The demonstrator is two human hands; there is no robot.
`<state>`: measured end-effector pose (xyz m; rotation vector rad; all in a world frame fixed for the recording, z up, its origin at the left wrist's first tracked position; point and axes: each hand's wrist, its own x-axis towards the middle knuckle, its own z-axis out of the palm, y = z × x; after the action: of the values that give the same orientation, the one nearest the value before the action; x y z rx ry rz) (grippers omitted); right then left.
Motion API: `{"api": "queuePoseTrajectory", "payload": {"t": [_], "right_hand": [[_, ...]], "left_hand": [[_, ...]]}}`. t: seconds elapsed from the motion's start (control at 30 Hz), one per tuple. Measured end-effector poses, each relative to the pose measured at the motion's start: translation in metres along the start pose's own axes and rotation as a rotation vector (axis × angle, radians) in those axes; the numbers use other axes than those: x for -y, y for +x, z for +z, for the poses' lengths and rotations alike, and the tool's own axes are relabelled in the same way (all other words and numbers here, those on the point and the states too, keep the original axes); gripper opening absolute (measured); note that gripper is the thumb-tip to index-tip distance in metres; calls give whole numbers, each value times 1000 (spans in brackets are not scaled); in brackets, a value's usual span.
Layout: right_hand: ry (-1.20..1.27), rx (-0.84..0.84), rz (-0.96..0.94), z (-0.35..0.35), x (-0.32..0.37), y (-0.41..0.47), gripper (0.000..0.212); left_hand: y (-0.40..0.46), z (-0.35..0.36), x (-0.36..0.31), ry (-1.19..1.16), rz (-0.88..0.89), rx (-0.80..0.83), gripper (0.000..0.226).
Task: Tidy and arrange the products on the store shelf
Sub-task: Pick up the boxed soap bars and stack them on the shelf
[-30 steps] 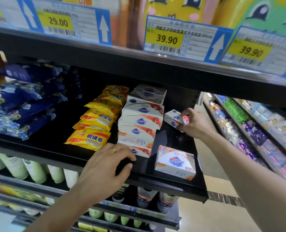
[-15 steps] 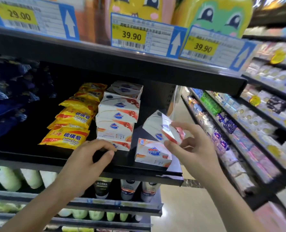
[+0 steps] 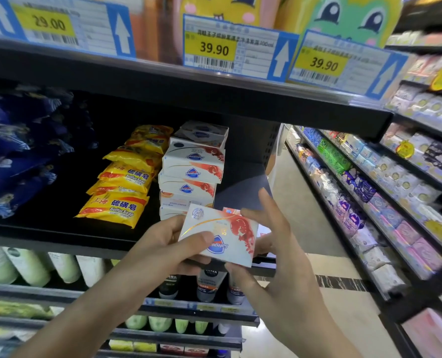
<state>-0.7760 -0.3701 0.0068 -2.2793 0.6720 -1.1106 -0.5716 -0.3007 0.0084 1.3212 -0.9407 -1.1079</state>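
Note:
In front of the black shelf's point(image 3: 59, 237) right front corner I hold a white soap box point(image 3: 222, 236) with a red swirl and a blue logo. My left hand point(image 3: 160, 244) grips its left side, thumb on top and fingers beneath. My right hand point(image 3: 279, 254) pinches its right side, fingers along the upper right corner and thumb at the lower edge. Behind it a second soap box point(image 3: 263, 229) on the shelf is mostly hidden. A stack of matching soap boxes point(image 3: 192, 174) stands just behind, beside a row of yellow sulfur soap packs point(image 3: 121, 187).
Blue packets point(image 3: 15, 151) are piled at the shelf's left. Price tags point(image 3: 214, 49) hang on the shelf above. Bottles and tubes point(image 3: 209, 282) fill the shelves below. A second rack of small boxes point(image 3: 369, 202) runs along the aisle floor point(image 3: 305, 202) on the right.
My right hand has brought the soap box from the back right of the shelf out to the front. My left hand has left the shelf edge and taken hold of the box too.

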Motion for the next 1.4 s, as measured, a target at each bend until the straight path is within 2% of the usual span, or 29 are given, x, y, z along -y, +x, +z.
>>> {"api": "queuePoseTrajectory", "payload": {"t": [0.17,0.27,0.33,0.43,0.5,0.57,0.7,0.83,1.03,1.07,1.17,1.23,1.33,1.4], "right_hand": [[25,-3,80,4,-3,-2,118],[66,46,171,1,-7,0,110],[203,84,315,-4,-7,3,98],[539,133,605,-15,-6,14,74],[736,225,738,-20,-2,20,68],[818,313,806,-18,4,25,68],[845,358,784,-9,10,26,44],[921,342,763,-5,7,28,35],[946,291,722,-1,-1,26,53],[941,287,711,-2,-2,26,54],[900,292,667,-2,-3,24,57],[844,289,642,-1,-4,23,64],[780,271,604,1,-4,22,70],[763,271,580,2,-3,21,70]], "left_hand": [[-4,-4,3,-4,48,20,55],[-5,-7,4,7,86,6,56],[-5,-11,5,-9,117,-13,56],[-6,-16,7,14,172,-27,48],[-7,-18,6,35,210,-3,43],[-8,-17,5,46,241,30,42],[-8,-16,8,97,292,21,44],[-6,-21,11,81,311,48,45],[-2,-26,19,122,252,8,73],[0,-27,19,86,226,-21,71],[8,-30,16,-167,82,-118,40],[9,-33,19,-181,37,-137,31],[7,-33,18,-114,-18,-115,26],[9,-31,14,-175,-110,-107,40]]}}
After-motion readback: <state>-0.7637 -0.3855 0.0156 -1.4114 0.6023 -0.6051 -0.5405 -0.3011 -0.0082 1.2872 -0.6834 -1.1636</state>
